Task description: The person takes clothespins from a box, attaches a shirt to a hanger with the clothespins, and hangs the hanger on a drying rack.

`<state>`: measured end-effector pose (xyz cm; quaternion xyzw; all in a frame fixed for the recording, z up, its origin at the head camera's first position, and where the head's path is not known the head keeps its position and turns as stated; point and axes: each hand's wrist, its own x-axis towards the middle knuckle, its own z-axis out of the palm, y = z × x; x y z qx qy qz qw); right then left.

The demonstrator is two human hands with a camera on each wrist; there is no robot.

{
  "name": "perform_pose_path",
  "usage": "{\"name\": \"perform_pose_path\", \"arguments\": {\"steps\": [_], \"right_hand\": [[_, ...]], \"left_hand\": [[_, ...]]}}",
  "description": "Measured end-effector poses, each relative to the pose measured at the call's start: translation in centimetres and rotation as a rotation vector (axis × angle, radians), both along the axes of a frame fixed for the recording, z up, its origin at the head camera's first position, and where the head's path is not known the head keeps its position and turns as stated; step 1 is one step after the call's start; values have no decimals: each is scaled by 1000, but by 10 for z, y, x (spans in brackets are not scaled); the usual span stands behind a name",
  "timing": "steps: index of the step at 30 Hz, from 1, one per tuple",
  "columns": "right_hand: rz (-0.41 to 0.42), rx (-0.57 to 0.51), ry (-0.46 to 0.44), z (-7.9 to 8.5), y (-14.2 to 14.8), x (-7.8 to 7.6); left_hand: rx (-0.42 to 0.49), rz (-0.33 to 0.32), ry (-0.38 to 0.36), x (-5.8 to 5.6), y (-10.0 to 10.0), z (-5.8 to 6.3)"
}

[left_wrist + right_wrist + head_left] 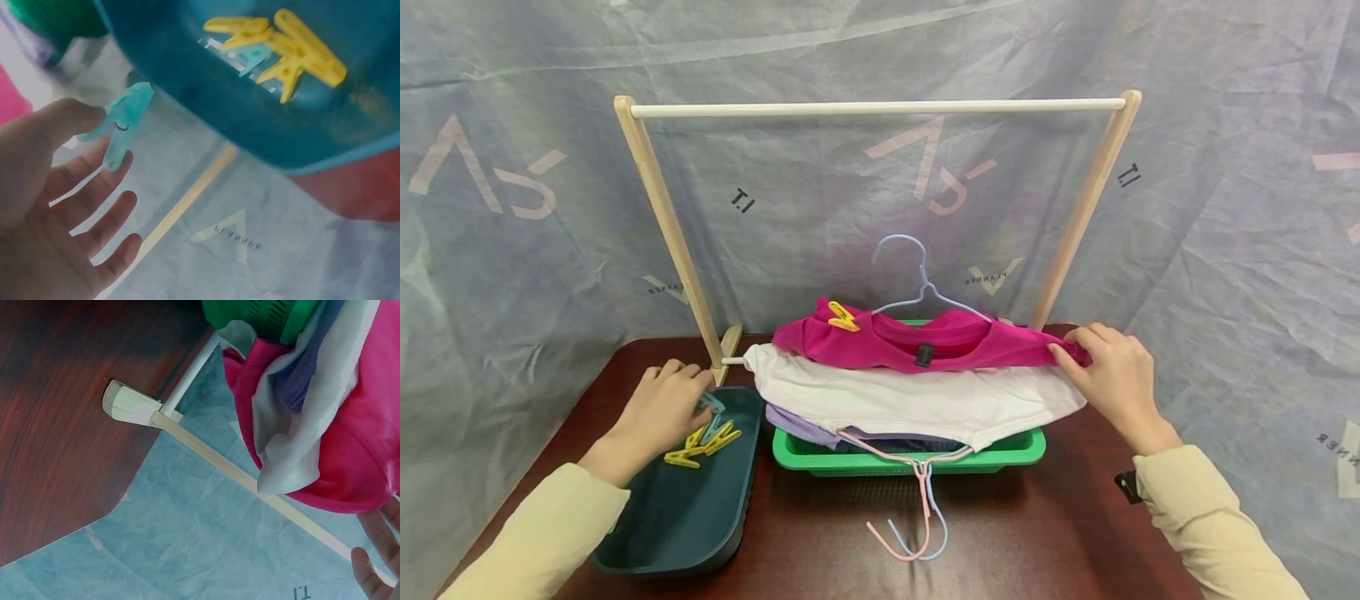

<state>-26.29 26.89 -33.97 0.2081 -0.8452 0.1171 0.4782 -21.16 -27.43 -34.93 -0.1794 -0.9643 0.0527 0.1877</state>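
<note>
My left hand (662, 408) is over the dark teal bin (658, 521), pinching a light teal clothespin (129, 115) between thumb and fingers. Several yellow clothespins (721, 437) and another teal one lie in the bin below. At the far right, my right hand (1116, 379) pinches the sleeve end of a magenta shirt (820, 346). That shirt lies on a pale blue hanger (922, 271), its hook pointing up. A yellow clothespin (843, 317) is on the shirt's left shoulder.
Under the magenta shirt lie a white shirt (880, 396) and purple cloth (801, 425), over a green basket (910, 468). A pink hanger hook (922, 500) and a blue one stick out in front. Behind stands a wooden rack with a white rail (880, 108).
</note>
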Motion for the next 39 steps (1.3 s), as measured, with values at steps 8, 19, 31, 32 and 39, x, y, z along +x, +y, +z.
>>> {"name": "perform_pose_path", "arguments": {"steps": [8, 19, 31, 32, 39], "right_hand": [[7, -4, 5, 0, -2, 0], [2, -3, 3, 0, -1, 0], [-3, 1, 5, -1, -1, 0], [-4, 1, 4, -1, -1, 0], [-8, -1, 1, -2, -1, 0]], "left_hand": [[38, -4, 81, 1, 7, 34], [135, -87, 181, 0, 24, 63], [164, -141, 209, 2, 53, 82], [168, -149, 216, 3, 55, 83], [194, -191, 254, 1, 71, 93]]}}
